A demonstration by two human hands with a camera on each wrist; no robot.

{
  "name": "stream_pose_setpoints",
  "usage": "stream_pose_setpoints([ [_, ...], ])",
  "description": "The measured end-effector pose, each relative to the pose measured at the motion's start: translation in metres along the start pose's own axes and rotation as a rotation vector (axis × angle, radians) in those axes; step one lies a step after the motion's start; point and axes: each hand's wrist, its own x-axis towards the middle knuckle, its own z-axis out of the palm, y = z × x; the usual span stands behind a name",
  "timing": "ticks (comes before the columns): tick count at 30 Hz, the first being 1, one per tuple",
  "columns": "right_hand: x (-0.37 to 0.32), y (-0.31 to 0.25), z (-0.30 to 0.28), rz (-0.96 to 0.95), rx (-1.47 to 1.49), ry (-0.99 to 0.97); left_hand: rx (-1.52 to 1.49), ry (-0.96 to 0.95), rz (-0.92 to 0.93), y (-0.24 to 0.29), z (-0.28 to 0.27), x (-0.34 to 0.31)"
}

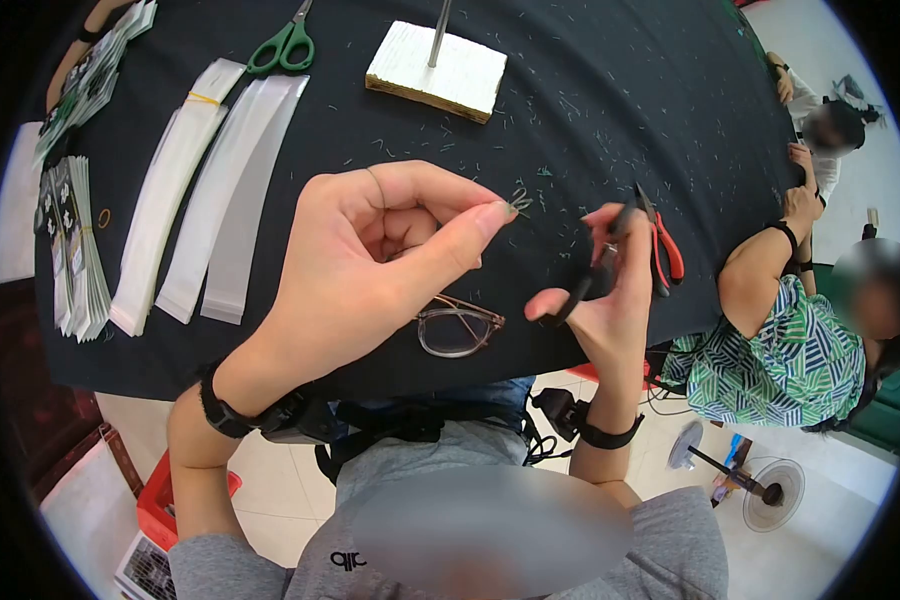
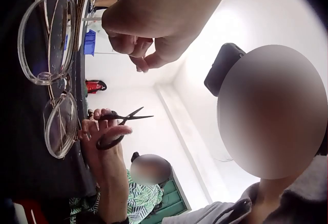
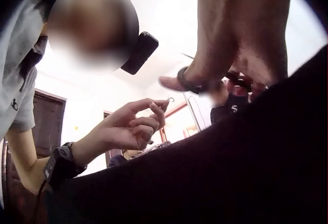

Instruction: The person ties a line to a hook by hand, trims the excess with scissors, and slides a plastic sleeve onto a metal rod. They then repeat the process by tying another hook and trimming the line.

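Note:
My left hand (image 1: pixel 345 265) pinches a small looped piece of thin wire or cord (image 1: pixel 519 201) between thumb and index fingertips, above the black cloth. The other fingers of that hand are curled in. To its right, my right hand (image 1: pixel 620 290) holds small black scissors (image 1: pixel 606 262), blurred in the head view, with thumb and fingers at the handle loops. In the left wrist view the scissors' blades (image 2: pixel 136 115) are spread and apart from the left hand. A pair of clear-framed glasses (image 1: pixel 455 330) lies on the cloth beneath the hands.
Red-handled pliers (image 1: pixel 667 250) lie right of the right hand. A white block (image 1: pixel 435 75) with a metal rod stands ahead, near green-handled scissors (image 1: pixel 282 48). Clear plastic sleeves (image 1: pixel 240 190) and stacked printed cards (image 1: pixel 75 255) lie left. Tiny clippings dot the black cloth (image 1: pixel 610 120). Other people sit around.

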Motion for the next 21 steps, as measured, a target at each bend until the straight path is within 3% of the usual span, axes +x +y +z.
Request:
stream_pose_setpoints([
  [1, 0.003, -0.004, 0.001, -0.024, -0.198, -0.039, 0.046, -0.023, -0.058, 0.004, -0.003, 0.0],
  [2, 0.003, -0.009, 0.005, -0.015, -0.187, -0.043, 0.091, -0.047, -0.12, 0.006, -0.004, 0.0],
  [21, 0.0, -0.03, 0.019, -0.076, -0.377, -0.001, 0.231, -0.031, -0.036, 0.004, -0.004, -0.004],
])
